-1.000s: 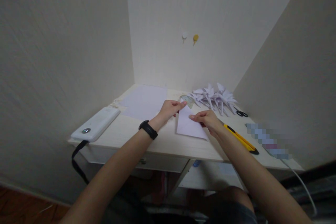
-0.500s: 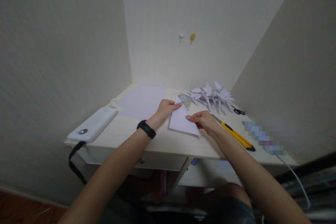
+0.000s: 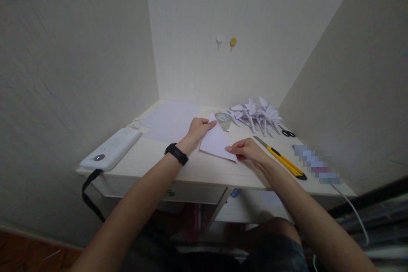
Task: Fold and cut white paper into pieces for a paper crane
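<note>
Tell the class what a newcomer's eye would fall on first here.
Probably the yellow utility knife, its blade out, on the right of the desk. Next, the spiky heap of folded white papers near the back wall. At the centre, the left hand and right hand hold a piece of white paper.

Fingertips of the person's left hand (image 3: 196, 129) and right hand (image 3: 250, 151) are partly hidden at the white paper (image 3: 217, 141). Clocked from that paper, markings on a round-faced item (image 3: 224, 119) at 1 o'clock are too small to read; overlapping folded pieces (image 3: 257, 115) at 2 defy counting. Pixelation obscures an object (image 3: 317, 165) at 3. The desk (image 3: 149, 170) conceals part of a blue item (image 3: 236, 192) at 5. The lower edge crops the left forearm (image 3: 130, 212) at 8, the right forearm (image 3: 309, 208) at 4.
</note>
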`<state>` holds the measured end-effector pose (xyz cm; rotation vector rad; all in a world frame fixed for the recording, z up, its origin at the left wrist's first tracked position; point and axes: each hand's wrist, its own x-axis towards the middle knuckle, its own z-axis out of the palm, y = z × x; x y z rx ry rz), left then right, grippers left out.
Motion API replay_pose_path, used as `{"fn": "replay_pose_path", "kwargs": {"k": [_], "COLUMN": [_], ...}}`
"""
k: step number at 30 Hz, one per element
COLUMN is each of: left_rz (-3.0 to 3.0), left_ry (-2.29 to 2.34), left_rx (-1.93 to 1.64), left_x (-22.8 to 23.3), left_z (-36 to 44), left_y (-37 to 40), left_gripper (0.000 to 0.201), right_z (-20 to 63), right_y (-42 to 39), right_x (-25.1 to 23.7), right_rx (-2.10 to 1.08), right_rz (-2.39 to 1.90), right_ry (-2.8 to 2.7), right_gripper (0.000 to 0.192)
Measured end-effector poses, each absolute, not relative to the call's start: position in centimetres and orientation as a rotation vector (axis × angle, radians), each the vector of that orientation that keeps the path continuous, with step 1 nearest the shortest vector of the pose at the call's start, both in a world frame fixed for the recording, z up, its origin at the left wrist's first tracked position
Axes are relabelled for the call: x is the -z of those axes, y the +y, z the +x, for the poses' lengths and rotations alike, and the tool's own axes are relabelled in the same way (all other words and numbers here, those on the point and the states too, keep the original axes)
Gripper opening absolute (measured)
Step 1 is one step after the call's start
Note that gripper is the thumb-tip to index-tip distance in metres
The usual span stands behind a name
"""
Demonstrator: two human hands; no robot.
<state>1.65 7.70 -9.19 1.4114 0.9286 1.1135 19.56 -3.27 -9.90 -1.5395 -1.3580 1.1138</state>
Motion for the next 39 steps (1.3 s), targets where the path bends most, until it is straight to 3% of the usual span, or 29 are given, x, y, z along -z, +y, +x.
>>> {"fn": "replay_pose_path", "kwargs": {"k": [27, 39], "left_rz": [1.384, 1.374], "left_ry": [0.956, 0.923], "left_rx": [-1.130, -1.248], "left_x": [9.5, 9.1], "left_z": [1.5, 1.2], "left_y": [8.3, 8.6], "left_gripper": [0.028, 0.031], "right_z": [19.6, 20.4], "right_y": [-4.5, -5.6], "right_x": [9.8, 10.8], "right_rx": [-1.056, -1.088], "right_rz": [-1.618, -1.564], "right_ry": [-1.519, -1.349], "right_gripper": [0.042, 0.035]}}
